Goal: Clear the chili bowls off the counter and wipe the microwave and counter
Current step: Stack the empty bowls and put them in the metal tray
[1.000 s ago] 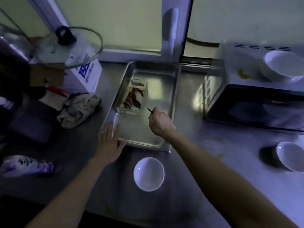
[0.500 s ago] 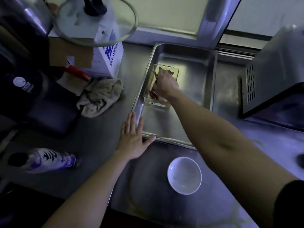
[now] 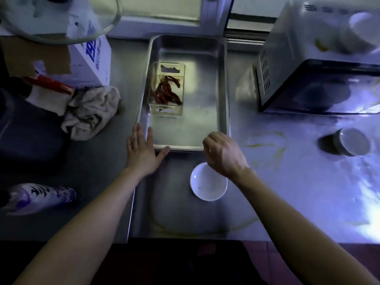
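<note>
From the head camera I see the nearest bowl (image 3: 208, 182), small, white, round and upright, near the front edge of the steel surface (image 3: 287, 192). A second bowl (image 3: 352, 141) stands well to the right, and a third bowl (image 3: 364, 23), blurred, sits on top of the microwave (image 3: 308, 79).

The right hand (image 3: 224, 155) hovers over the nearest bowl's far rim and the steel tray's (image 3: 185, 148) near corner, back upward. Its fingers are loosely curled, and I see nothing in them.

The left hand (image 3: 141, 150) lies flat on the surface, fingers straight and together, with the thumb spread against the tray's near-left corner. Dried chilies (image 3: 166, 89) lie in a clear container (image 3: 166, 109) inside the tray.
</note>
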Motion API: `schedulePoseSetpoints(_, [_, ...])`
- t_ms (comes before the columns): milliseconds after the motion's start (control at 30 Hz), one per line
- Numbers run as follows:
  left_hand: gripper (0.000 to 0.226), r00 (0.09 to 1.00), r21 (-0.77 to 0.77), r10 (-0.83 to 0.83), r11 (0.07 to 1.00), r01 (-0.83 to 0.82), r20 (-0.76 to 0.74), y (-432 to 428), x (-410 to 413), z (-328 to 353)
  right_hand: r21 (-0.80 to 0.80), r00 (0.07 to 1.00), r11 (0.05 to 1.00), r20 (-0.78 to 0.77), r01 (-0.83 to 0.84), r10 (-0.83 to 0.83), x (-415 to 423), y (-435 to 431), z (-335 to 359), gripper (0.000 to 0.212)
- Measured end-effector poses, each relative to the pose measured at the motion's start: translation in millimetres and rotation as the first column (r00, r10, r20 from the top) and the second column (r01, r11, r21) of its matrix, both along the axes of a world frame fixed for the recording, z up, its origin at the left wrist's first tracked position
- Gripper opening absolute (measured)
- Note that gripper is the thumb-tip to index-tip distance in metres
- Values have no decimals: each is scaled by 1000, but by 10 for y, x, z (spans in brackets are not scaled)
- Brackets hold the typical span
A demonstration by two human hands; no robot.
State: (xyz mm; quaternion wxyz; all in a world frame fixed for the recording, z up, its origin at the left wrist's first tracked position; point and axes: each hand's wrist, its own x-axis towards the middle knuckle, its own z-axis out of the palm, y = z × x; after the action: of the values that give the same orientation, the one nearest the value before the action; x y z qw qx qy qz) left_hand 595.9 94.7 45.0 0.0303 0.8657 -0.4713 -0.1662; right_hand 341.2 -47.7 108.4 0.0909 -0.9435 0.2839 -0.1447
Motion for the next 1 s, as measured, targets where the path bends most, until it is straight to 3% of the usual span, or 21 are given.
schedulePoseSetpoints(100, [102,999,-5,0,1000,0,39,27,-47,-39,54,991,991,-56,124,-121,-521,221,-175,11])
schedulePoseSetpoints(167, [89,995,-150,-6,988,21,104,99,-235,0,142,958,952,-138,270,-252,-748,302,-294,6])
schedulePoseSetpoints(200, [79,991,-255,-34,965,67,130,157,-375,37,203,934,920,-201,335,-296,-817,329,-348,14])
schedulePoseSetpoints(300, [54,983,-457,-147,871,181,110,375,-873,83,359,886,832,-359,422,-295,-880,418,-471,28])
schedulePoseSetpoints(367, [45,992,-409,-124,907,99,-36,464,-1137,66,469,889,769,-362,435,-282,-852,457,-525,29])
schedulePoseSetpoints(433, [37,975,-266,-5,962,-56,-222,461,-1305,21,539,888,710,-350,453,-300,-819,481,-534,27])
schedulePoseSetpoints(500, [31,918,-146,107,974,-175,-383,408,-1392,20,569,886,681,-336,461,-319,-830,484,-515,27])
schedulePoseSetpoints(567, [33,850,-137,153,957,-254,-504,356,-1462,54,584,894,677,-295,449,-338,-892,473,-443,24])
schedulePoseSetpoints(733, [28,834,-167,142,949,-268,-532,145,-1769,317,623,917,683,-167,382,-362,-1218,301,-204,32])
schedulePoseSetpoints(867, [32,818,-209,173,919,-335,-549,-207,-2105,343,730,928,610,-88,308,-363,-1690,-59,-27,38])
schedulePoseSetpoints(1000, [20,682,-181,200,878,-444,-703,-777,-2834,437,633,918,677,-158,377,-363,-2649,-498,-139,34])
